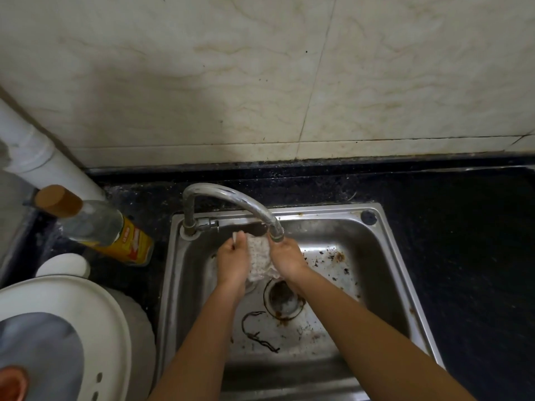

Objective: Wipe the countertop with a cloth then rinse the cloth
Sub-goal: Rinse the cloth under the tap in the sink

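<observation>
Cloth (259,260) held taut btw both hands just under faucet (231,198) spout, over sink (389,256), prob so runoff drains, not onto table (463,256). Left grip (233,261) pinches left edge, right grip (286,257) pinches right edge. Cloth pale, speckled, knobbly, looks wet; water flow can't tell

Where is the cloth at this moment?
In the head view the cloth is held between the left hand and the right hand, over the sink, just under the tap spout.
</observation>
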Tool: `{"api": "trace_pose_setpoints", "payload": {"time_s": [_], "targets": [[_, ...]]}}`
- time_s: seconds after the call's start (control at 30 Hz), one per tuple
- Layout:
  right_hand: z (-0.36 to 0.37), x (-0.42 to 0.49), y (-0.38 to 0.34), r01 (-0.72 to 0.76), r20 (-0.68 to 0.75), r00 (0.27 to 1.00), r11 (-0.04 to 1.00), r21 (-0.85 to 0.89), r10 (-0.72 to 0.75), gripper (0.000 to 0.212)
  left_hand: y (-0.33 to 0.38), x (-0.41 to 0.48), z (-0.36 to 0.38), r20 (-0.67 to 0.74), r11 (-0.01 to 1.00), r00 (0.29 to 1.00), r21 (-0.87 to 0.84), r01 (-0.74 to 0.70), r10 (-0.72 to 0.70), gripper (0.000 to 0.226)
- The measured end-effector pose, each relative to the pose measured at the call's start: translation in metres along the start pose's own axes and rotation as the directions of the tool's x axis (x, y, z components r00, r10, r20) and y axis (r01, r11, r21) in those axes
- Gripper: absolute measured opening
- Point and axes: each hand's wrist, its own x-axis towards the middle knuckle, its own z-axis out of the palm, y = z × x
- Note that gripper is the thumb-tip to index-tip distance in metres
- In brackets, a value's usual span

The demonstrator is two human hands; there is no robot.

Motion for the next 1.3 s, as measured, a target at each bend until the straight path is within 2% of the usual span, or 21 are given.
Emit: {"api": "trace_pose_setpoints", "payload": {"time_s": [0.1, 0.2, 0.33, 0.4, 0.47, 0.57, 0.67, 0.8, 0.9, 0.97, 1.07, 1.2, 1.3], "targets": [[-0.005, -0.001, -0.004, 0.031, 0.020, 0.999, 0.999, 0.032, -0.032, 0.019, 0.002, -0.001, -0.004, 0.089, 0.998, 0.995, -0.041, 0.057, -0.053, 0.022], [-0.010, -0.007, -0.004, 0.100, 0.031, 0.994, 0.993, 0.069, -0.102, 0.012, 0.003, -0.002, 0.000, 0.086, 1.000, 0.996, 0.015, 0.007, -0.008, 0.021], [-0.011, -0.012, 0.002, 0.105, 0.073, 0.989, 0.963, 0.249, -0.126, 0.019, 0.004, -0.002, 0.010, 0.068, 1.000, 0.998, -0.013, -0.012, 0.013, 0.024], [-0.012, -0.014, 0.004, 0.125, 0.059, 0.988, 0.953, 0.275, -0.146, 0.019, 0.002, -0.001, 0.014, 0.062, 1.000, 0.998, 0.003, 0.001, -0.001, 0.027], [-0.011, -0.016, 0.005, 0.168, 0.019, 0.984, 0.958, 0.232, -0.177, 0.015, -0.002, 0.001, 0.018, 0.067, 0.999, 0.997, -0.019, 0.044, -0.043, 0.034], [-0.004, -0.014, 0.002, 0.158, -0.063, 0.986, 0.980, 0.123, -0.152, 0.016, -0.006, 0.000, 0.023, 0.056, 0.994, 0.993, -0.027, 0.101, -0.100, 0.045], [0.000, -0.004, 0.002, 0.093, -0.137, 0.986, 0.995, -0.019, -0.095, 0.022, -0.002, -0.004, 0.021, 0.024, 0.995, 0.997, 0.066, 0.074, -0.075, 0.051], [0.004, 0.004, -0.004, -0.048, -0.214, 0.976, 0.996, -0.071, 0.032, 0.046, -0.004, -0.004, 0.018, 0.012, 0.983, 1.000, 0.182, -0.005, 0.003, 0.044], [-0.004, 0.001, -0.008, -0.074, -0.161, 0.985, 0.995, -0.070, 0.062, 0.043, -0.008, 0.000, 0.014, 0.034, 0.993, 0.999, 0.118, 0.002, -0.006, 0.032], [-0.010, -0.005, -0.005, -0.041, -0.050, 0.998, 0.999, -0.033, 0.039, 0.035, -0.005, 0.001, 0.011, 0.051, 0.999, 0.998, 0.034, 0.038, -0.039, 0.027], [-0.014, -0.013, 0.002, 0.097, 0.047, 0.995, 0.990, -0.105, -0.092, 0.029, -0.003, 0.003, 0.009, 0.070, 0.999, 0.996, 0.022, 0.048, -0.049, 0.036], [-0.011, -0.018, 0.005, 0.249, 0.051, 0.968, 0.964, -0.093, -0.245, 0.013, 0.000, 0.002, 0.016, 0.061, 0.995, 0.993, 0.031, 0.096, -0.097, 0.044], [-0.013, -0.023, 0.006, 0.340, 0.041, 0.940, 0.932, -0.122, -0.338, 0.014, 0.006, 0.008, 0.020, 0.030, 0.984, 0.984, 0.024, 0.175, -0.176, 0.050]]}}
